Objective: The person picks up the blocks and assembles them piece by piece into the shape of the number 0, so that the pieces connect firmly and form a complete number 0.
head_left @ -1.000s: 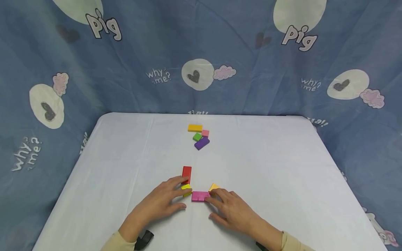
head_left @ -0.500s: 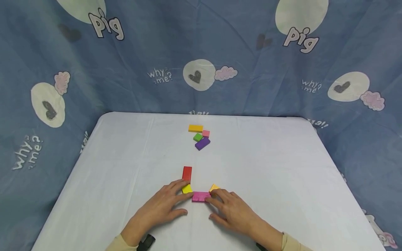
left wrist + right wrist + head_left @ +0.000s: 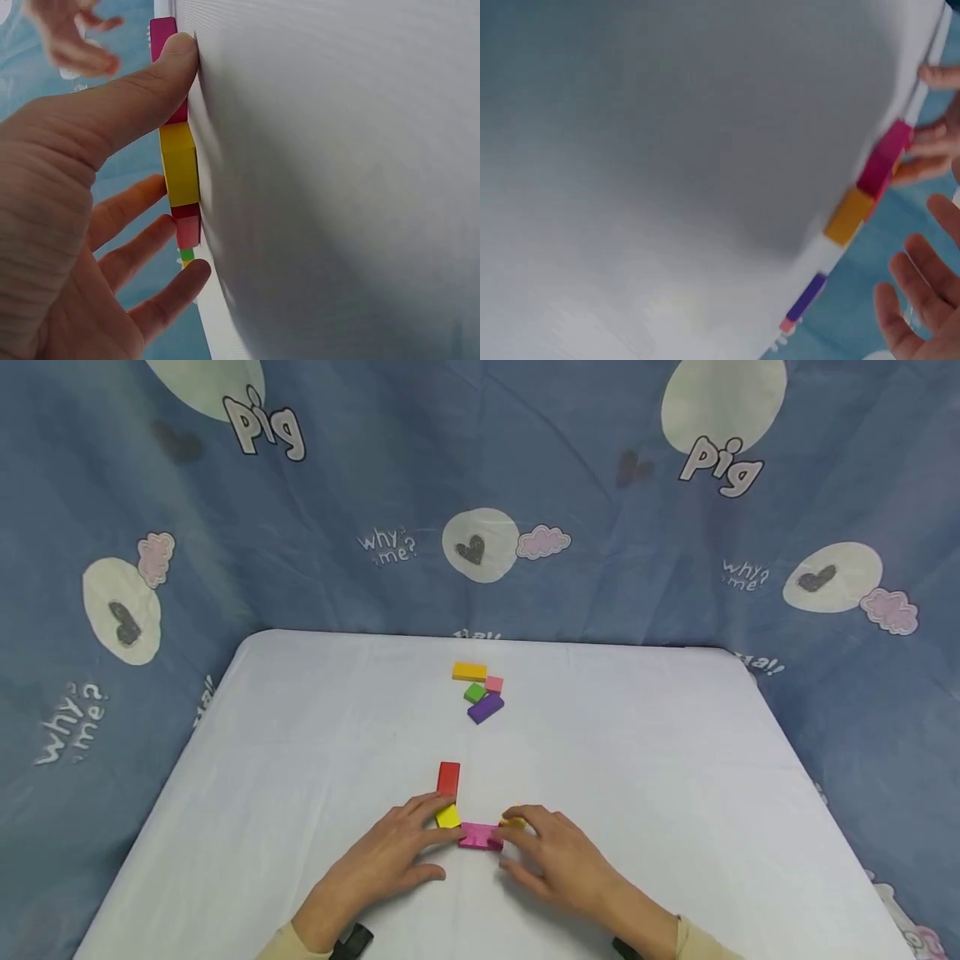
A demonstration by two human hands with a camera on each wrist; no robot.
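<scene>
The magenta block (image 3: 477, 836) lies flat between my two hands, its long side running left to right. My left hand (image 3: 390, 852) comes in from its left with fingers spread and gripping nothing; the index fingertip reaches the magenta block's left end, and the thumb stands off on the near side. My right hand (image 3: 566, 864) is at its right, fingers loosely bent and apart, holding nothing; the head view has two fingertips over the magenta block's right end and the neighbouring piece, but I cannot tell whether they touch.

At the magenta block's far left corner sits the yellow block (image 3: 447, 816), and beyond that the red block (image 3: 448, 778), partly under my fingers. The yellow-orange block (image 3: 849, 216) adjoins the magenta block's right end.

Well beyond the magenta block are the orange bar (image 3: 469, 672), pink block (image 3: 494, 684), green block (image 3: 475, 692) and purple block (image 3: 486, 708), bunched close together near the far edge. The white tabletop (image 3: 660, 760) stretches broadly to the magenta block's left and right, out to slanting side edges, leaving both hands wide room sideways. Behind the far edge, facing the magenta block, hangs the blue printed cloth (image 3: 600, 510).
</scene>
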